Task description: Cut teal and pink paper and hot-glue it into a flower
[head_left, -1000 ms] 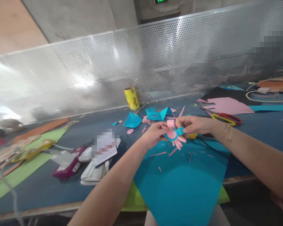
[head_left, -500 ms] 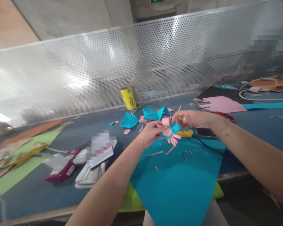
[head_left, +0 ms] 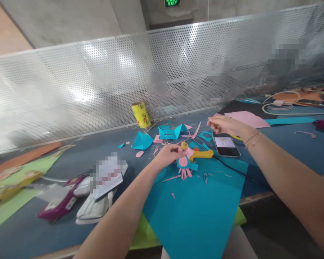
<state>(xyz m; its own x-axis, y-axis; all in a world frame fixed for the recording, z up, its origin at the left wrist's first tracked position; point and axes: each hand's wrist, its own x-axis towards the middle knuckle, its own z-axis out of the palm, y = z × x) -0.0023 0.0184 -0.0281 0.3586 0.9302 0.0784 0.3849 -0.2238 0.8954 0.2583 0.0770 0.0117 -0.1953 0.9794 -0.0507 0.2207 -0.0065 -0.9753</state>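
Note:
My left hand (head_left: 170, 155) pinches a paper flower (head_left: 183, 162), with a pink centre, a blue ring and thin pink strips hanging below. Right behind it lies a yellow glue gun (head_left: 203, 154) with a black cable, partly covered by the flower. Farther right, my right hand (head_left: 220, 124) is over the table just beyond a phone (head_left: 226, 144) with its screen lit. Its fingers are curled together, and whatever they may hold is hidden. Under the flower spreads a large blue sheet (head_left: 194, 208). A pink sheet (head_left: 248, 118) is behind the right hand.
Folded blue paper (head_left: 142, 140) and pink scraps lie beyond the left hand. A yellow roll (head_left: 141, 115) stands by the perforated metal screen (head_left: 110, 79). To the left are a purple power strip (head_left: 61, 203), a white charger and orange and green sheets. White cable (head_left: 280, 108) coils at right.
My right hand has moved away from the flower, up and to the right, uncovering the phone. The flower has tilted and dropped slightly in my left hand. The view has shifted a little.

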